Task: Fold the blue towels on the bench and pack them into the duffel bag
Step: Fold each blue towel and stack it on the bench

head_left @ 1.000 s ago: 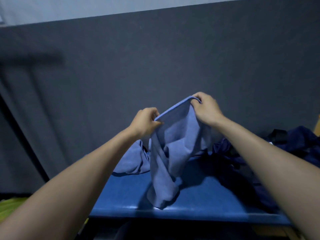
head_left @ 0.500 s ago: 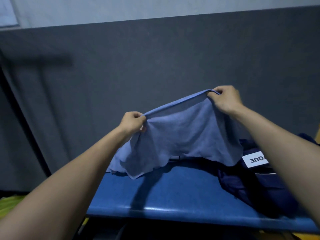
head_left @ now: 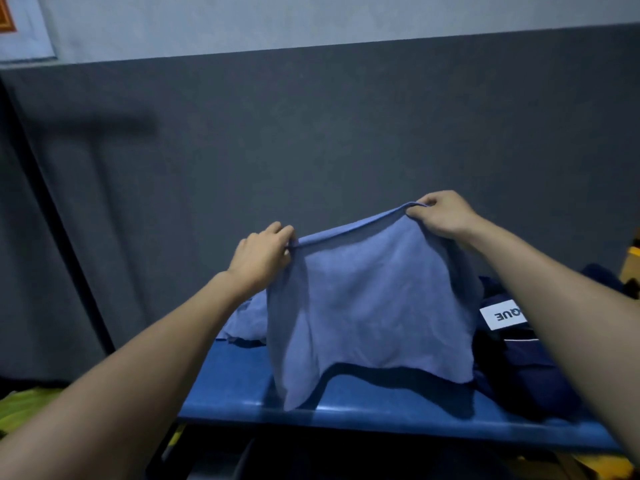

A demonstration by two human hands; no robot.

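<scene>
Dark grey wall panelling is filling the background, and a blue tabletop (head_left: 381,400) is running across the lower part of the view below it. Both hands are holding one blue towel (head_left: 370,306) up in the air over that tabletop. The left hand (head_left: 263,254) is pinching the towel's top corner at about 9 o'clock, the right hand (head_left: 446,213) is pinching the other top corner at about 2 o'clock and sitting a little higher, so the stretched top hem is sloping up from left to right. Its cloth is hanging straight down from both grips toward 6 o'clock, with the lower edge reaching close to the tabletop. A second crumpled towel (head_left: 246,323) is lying on the tabletop behind the left wrist. At 3 o'clock the dark duffel bag (head_left: 512,362) is resting on the tabletop, nearer the right hand. Folding likely means bringing the two held corners together along that hem.
</scene>
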